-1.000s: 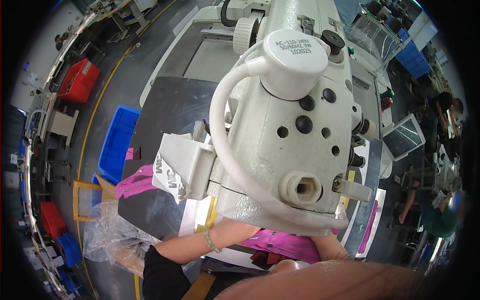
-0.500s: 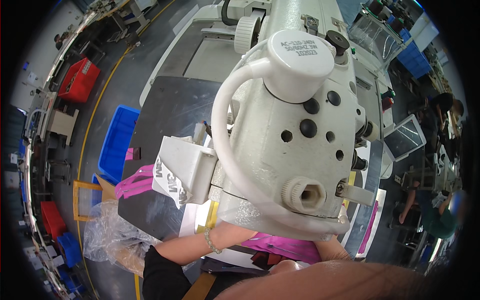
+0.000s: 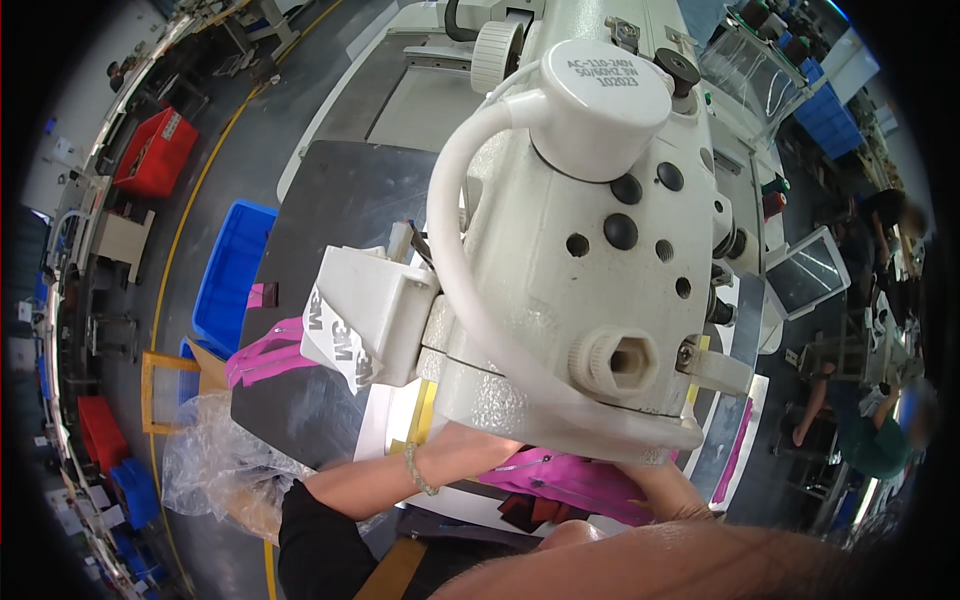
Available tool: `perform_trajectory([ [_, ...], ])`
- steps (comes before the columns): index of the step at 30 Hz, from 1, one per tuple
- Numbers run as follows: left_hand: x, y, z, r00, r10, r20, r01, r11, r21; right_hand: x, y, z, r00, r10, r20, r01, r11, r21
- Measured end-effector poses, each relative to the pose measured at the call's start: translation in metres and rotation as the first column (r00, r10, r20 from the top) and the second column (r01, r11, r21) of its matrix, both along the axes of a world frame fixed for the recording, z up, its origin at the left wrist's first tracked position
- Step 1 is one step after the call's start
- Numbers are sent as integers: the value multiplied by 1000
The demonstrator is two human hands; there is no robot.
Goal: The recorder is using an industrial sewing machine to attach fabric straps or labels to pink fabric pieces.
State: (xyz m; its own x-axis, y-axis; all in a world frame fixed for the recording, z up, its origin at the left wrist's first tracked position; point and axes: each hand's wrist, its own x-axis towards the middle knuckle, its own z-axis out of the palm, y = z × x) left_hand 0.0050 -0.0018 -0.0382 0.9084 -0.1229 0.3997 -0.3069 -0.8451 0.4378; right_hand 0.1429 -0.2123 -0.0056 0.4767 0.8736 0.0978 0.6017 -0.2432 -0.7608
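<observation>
A large cream-white sewing machine head (image 3: 560,260) fills the middle of the view and hides most of what lies below it. My left hand (image 3: 490,448), with a beaded bracelet at its wrist, reaches under the machine's front end. From the other side my right hand (image 3: 640,478) comes in beside a bright magenta fabric piece (image 3: 575,482) with a zipper line. Both hands are at this fabric, but the machine covers their fingers, so I cannot see whether they grip it. Dark red pieces (image 3: 530,512) lie just in front of the fabric.
More magenta zippered strips (image 3: 268,352) lie on the dark metal plate (image 3: 320,215) at left. Beside it are a blue bin (image 3: 232,275) and clear plastic bags (image 3: 215,460). Another magenta strip (image 3: 735,450) lies at right. A person (image 3: 875,440) sits farther right.
The view has shifted slightly, so the machine appears a little higher. My right hand and wrist show more beside the magenta fabric, and more of the fabric is visible.
</observation>
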Motion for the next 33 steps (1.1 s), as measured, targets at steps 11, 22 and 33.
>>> perform_trajectory([
  [11,7,1,14,997,-70,-28,69,997,-32,26,45,22,994,-62,-88,56,996,-70],
  [22,3,5,11,998,-36,-51,35,999,-29,14,40,22,977,-50,-209,21,990,-136],
  [33,0,4,15,995,-51,-87,47,998,-52,-11,11,-3,945,-158,288,179,983,-48],
])
